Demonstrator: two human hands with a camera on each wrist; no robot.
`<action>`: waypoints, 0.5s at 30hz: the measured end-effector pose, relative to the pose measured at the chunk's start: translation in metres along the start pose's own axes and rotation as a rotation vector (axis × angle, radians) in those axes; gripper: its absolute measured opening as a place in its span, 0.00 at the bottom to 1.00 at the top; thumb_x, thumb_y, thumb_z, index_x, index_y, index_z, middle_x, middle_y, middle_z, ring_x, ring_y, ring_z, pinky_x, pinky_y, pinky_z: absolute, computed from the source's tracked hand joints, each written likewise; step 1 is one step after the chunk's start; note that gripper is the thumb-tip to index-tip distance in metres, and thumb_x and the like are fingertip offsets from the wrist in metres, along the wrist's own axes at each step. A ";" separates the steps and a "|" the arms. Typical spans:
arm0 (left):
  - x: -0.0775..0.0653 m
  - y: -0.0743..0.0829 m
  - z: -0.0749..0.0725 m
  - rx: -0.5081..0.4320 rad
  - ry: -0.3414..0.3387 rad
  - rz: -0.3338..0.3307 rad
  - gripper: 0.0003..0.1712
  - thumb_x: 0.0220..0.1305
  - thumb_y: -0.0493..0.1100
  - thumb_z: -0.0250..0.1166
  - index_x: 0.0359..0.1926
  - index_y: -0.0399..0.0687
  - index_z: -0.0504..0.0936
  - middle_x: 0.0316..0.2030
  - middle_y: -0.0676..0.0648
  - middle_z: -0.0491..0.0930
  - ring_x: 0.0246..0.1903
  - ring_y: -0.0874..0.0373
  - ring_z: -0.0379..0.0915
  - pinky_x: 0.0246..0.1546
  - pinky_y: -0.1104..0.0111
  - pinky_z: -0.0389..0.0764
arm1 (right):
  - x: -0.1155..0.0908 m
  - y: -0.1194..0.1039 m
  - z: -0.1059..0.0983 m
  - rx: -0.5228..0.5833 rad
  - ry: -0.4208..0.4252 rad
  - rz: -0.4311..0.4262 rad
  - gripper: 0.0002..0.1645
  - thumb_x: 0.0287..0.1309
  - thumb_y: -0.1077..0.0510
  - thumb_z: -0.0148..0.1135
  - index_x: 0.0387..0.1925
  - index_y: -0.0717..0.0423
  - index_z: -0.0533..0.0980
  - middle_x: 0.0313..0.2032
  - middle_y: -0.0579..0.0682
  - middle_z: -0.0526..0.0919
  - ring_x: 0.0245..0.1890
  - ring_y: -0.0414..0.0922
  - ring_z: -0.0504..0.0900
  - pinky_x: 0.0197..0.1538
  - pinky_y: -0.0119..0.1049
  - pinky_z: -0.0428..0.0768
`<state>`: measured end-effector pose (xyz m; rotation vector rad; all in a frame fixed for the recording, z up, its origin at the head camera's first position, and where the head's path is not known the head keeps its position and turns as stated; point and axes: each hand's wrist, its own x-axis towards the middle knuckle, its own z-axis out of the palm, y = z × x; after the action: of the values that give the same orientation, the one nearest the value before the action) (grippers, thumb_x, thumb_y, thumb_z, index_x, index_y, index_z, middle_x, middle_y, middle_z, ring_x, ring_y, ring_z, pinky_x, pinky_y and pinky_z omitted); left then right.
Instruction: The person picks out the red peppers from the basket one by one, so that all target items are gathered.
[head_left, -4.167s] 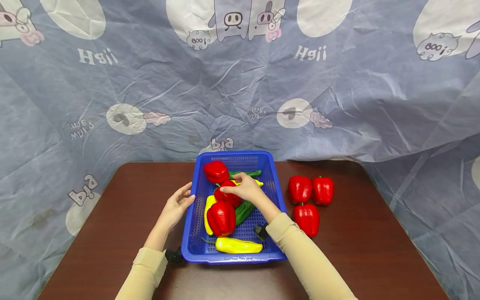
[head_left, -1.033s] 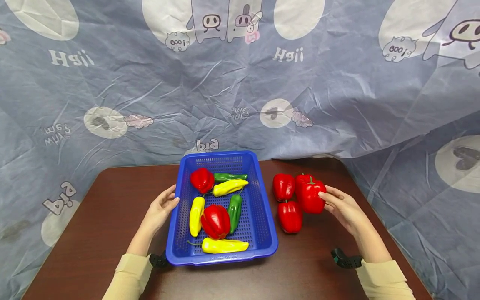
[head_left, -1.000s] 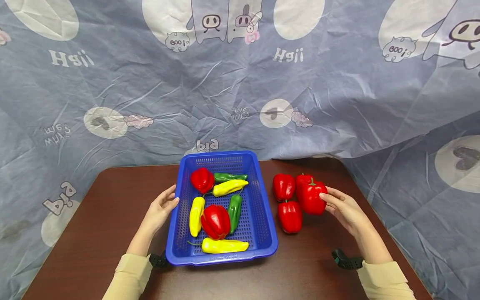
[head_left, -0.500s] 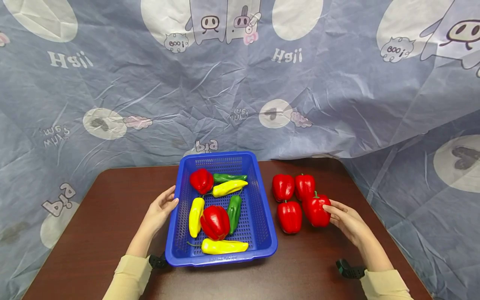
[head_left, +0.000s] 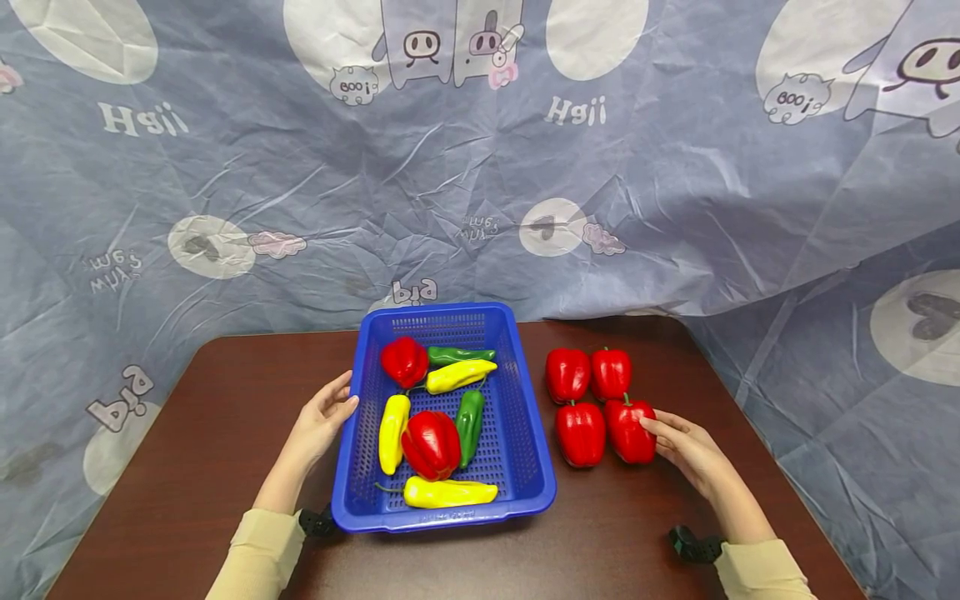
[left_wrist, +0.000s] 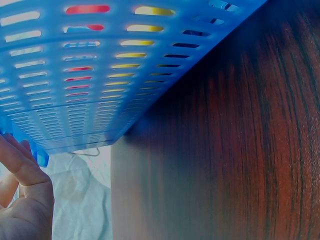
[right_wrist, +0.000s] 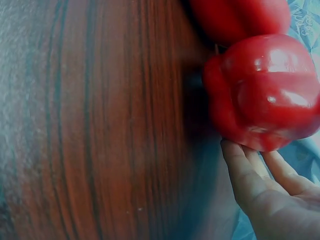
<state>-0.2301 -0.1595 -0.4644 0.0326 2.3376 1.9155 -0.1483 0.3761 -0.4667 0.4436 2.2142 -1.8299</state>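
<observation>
My left hand (head_left: 317, 423) grips the left rim of a blue plastic basket (head_left: 534, 433); in the left wrist view its fingers (left_wrist: 20, 160) are at the rim. At the right, my right hand (head_left: 686, 448) holds a red bell pepper (head_left: 628, 435) by its right side, thumb on the near face. That pepper stands at the front right of a cluster with three other red bell peppers (head_left: 581, 435). In the right wrist view, the fingertips touch the side of the pepper (right_wrist: 270, 90).
Inside the basket lie two red bell peppers (head_left: 431, 446), three long yellow peppers (head_left: 450, 493) and two long green peppers (head_left: 469, 427). The brown table (head_left: 240, 400) extends to both sides. A grey-blue printed cloth (head_left: 450, 167) hangs behind it.
My right hand has left the basket for the right side with a red bell pepper, then lowered it toward me beside the others. The left hand stays at the rim.
</observation>
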 end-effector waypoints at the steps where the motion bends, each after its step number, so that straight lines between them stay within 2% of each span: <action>1: 0.000 0.000 0.000 -0.001 0.002 -0.001 0.34 0.72 0.40 0.59 0.75 0.44 0.59 0.59 0.36 0.69 0.39 0.76 0.74 0.43 0.81 0.76 | 0.001 0.000 0.000 0.001 0.000 0.001 0.47 0.69 0.46 0.55 0.74 0.70 0.49 0.47 0.35 0.74 0.43 0.28 0.77 0.48 0.21 0.77; 4: 0.001 -0.001 0.000 0.000 0.010 0.001 0.33 0.72 0.40 0.59 0.74 0.44 0.60 0.59 0.36 0.69 0.40 0.76 0.74 0.43 0.81 0.76 | 0.002 0.002 0.002 -0.005 0.001 0.005 0.47 0.69 0.45 0.56 0.73 0.70 0.49 0.51 0.39 0.75 0.43 0.28 0.77 0.48 0.21 0.77; 6: 0.002 -0.002 0.000 -0.002 0.015 0.004 0.33 0.71 0.39 0.59 0.74 0.44 0.60 0.59 0.35 0.69 0.39 0.76 0.73 0.44 0.82 0.75 | 0.003 0.002 0.002 -0.015 0.004 0.013 0.48 0.69 0.43 0.55 0.73 0.71 0.48 0.57 0.48 0.73 0.43 0.28 0.77 0.48 0.21 0.77; 8: 0.002 -0.002 0.001 -0.003 0.017 0.010 0.33 0.71 0.39 0.59 0.74 0.43 0.60 0.59 0.35 0.69 0.39 0.76 0.73 0.43 0.82 0.75 | 0.003 0.002 0.003 -0.025 0.008 0.023 0.50 0.68 0.41 0.54 0.74 0.71 0.48 0.64 0.58 0.68 0.44 0.28 0.76 0.49 0.21 0.78; 10: 0.002 -0.002 0.001 -0.002 0.016 0.011 0.33 0.71 0.39 0.59 0.74 0.43 0.60 0.59 0.35 0.69 0.39 0.76 0.73 0.44 0.83 0.75 | 0.003 0.002 0.003 -0.033 0.007 0.034 0.52 0.68 0.39 0.53 0.74 0.71 0.47 0.69 0.64 0.60 0.46 0.29 0.76 0.50 0.22 0.78; 15: 0.002 -0.001 0.000 -0.003 0.014 0.017 0.34 0.71 0.39 0.59 0.74 0.43 0.60 0.60 0.34 0.69 0.39 0.76 0.73 0.44 0.83 0.74 | 0.007 0.003 0.002 -0.047 -0.004 0.052 0.54 0.69 0.37 0.49 0.74 0.74 0.42 0.73 0.69 0.52 0.58 0.42 0.74 0.56 0.28 0.78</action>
<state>-0.2318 -0.1591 -0.4657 0.0385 2.3502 1.9336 -0.1537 0.3748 -0.4727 0.4829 2.2169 -1.7470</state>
